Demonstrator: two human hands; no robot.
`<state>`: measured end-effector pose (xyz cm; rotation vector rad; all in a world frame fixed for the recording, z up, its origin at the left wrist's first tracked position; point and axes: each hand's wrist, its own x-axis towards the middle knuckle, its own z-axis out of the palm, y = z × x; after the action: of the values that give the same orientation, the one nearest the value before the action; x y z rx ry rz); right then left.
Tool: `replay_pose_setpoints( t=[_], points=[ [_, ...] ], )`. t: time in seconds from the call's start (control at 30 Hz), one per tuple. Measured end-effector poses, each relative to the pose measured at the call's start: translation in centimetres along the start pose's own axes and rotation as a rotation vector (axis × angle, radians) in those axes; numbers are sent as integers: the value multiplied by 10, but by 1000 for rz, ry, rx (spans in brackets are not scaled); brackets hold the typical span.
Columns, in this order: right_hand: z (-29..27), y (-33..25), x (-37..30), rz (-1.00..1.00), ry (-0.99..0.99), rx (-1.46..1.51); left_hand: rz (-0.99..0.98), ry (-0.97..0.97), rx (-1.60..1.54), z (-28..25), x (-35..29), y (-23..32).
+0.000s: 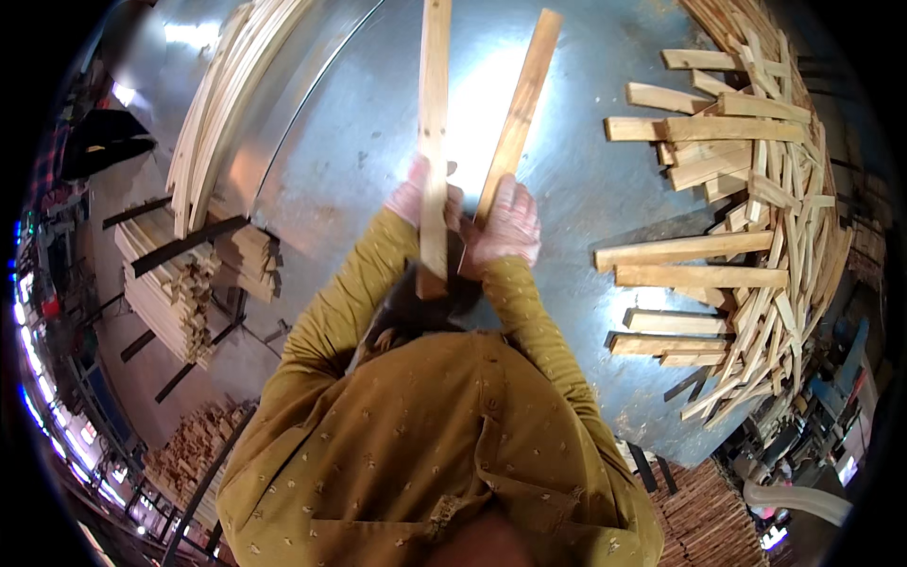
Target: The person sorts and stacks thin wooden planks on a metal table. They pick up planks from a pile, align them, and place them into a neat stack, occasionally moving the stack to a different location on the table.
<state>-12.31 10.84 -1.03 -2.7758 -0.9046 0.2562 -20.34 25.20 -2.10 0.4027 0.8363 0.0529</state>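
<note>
My left hand (413, 195) is closed around a long pale wooden strip (434, 104), which points away from me over the metal table. The strip's near end comes close to my body and covers part of that hand. In my right hand (508, 224) is a second wooden strip (527, 90), a little darker and slanting off to the far right. The fingers wrap over its near part. The two strips lie apart at their far ends and come closer together near my hands. Both hands seem to wear thin pale gloves.
Shiny sheet metal covers the table (350, 142). A large heap of loose wooden pieces (756, 227) lies along its right side, several sticking inward. At the far left is a stack of long strips (236, 85). More stacked wood (170, 283) rests on dark bars at the left.
</note>
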Motion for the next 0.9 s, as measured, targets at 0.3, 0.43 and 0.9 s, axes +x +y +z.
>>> replay_pose_setpoints(
  t=[0.3, 0.43, 0.9],
  points=[
    [-3, 31, 11, 167, -531, 2296, 352, 360, 943, -33, -46, 15],
    [-19, 19, 8, 339, -469, 2176, 153, -101, 501, -13, -75, -12],
    [-19, 157, -57, 349, 599, 806, 516, 279, 617, 155, 35, 266]
  ],
)
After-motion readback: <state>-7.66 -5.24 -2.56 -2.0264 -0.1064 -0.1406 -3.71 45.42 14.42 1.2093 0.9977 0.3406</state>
